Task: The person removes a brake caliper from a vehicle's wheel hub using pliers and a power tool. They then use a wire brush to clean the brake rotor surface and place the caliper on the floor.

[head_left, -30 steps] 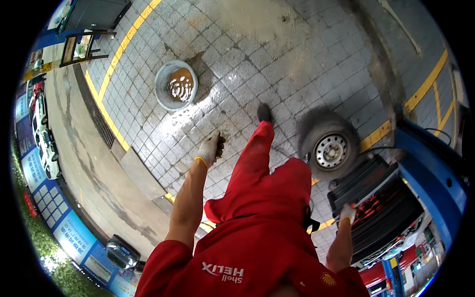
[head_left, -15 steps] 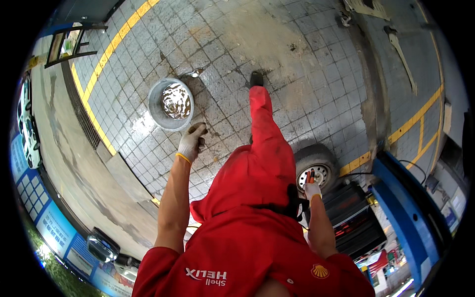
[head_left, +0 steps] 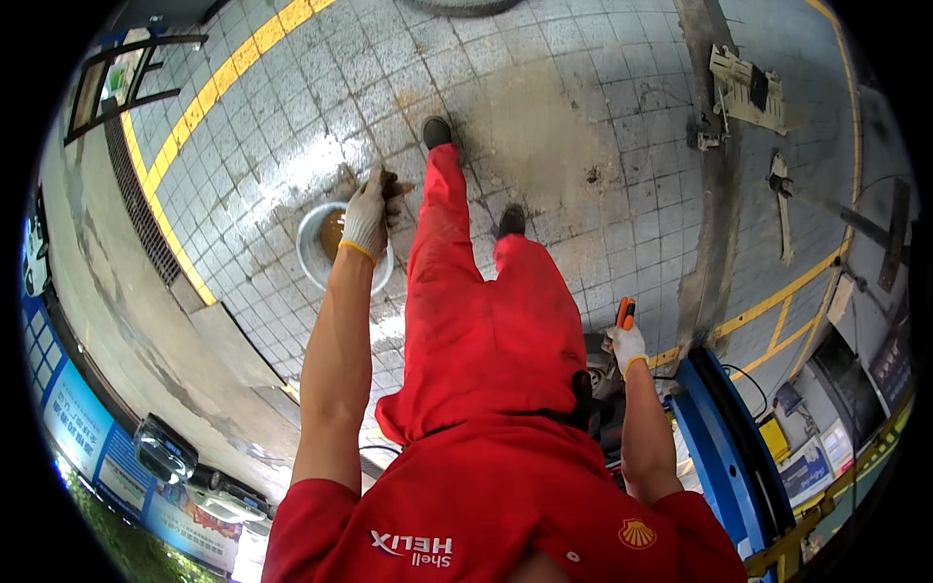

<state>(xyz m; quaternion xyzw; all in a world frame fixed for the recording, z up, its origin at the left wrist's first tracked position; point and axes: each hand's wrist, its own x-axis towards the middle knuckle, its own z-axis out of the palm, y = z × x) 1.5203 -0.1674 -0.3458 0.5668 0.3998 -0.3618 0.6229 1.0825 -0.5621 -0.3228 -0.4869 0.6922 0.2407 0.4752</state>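
Observation:
My left hand (head_left: 365, 219), in a white knit glove with darkly soiled fingers, hangs over the edge of a grey bucket (head_left: 309, 255). Its fingers are loosely bent and apart, and I make out nothing held in them. Brownish liquid (head_left: 332, 231) shows inside the bucket, partly hidden by the hand. On the right, my gloved right hand (head_left: 627, 345) is closed round a pair of pliers (head_left: 625, 313), going by the two orange-and-black handles that stick out past the fingers. The rest of the tool is hidden in the hand.
Wet grey floor tiles (head_left: 292, 189) spread ahead. A tyre (head_left: 462, 6) shows at the top edge. Right of centre lie a pale metal bracket (head_left: 743, 92) and a long lift arm (head_left: 783, 219). A blue lift post (head_left: 714, 447) stands near my right arm.
I have stepped forward, and both shoes now show. My left hand has come over the bucket's edge. The wheel by my right hand has mostly slipped from sight; a tyre appears ahead.

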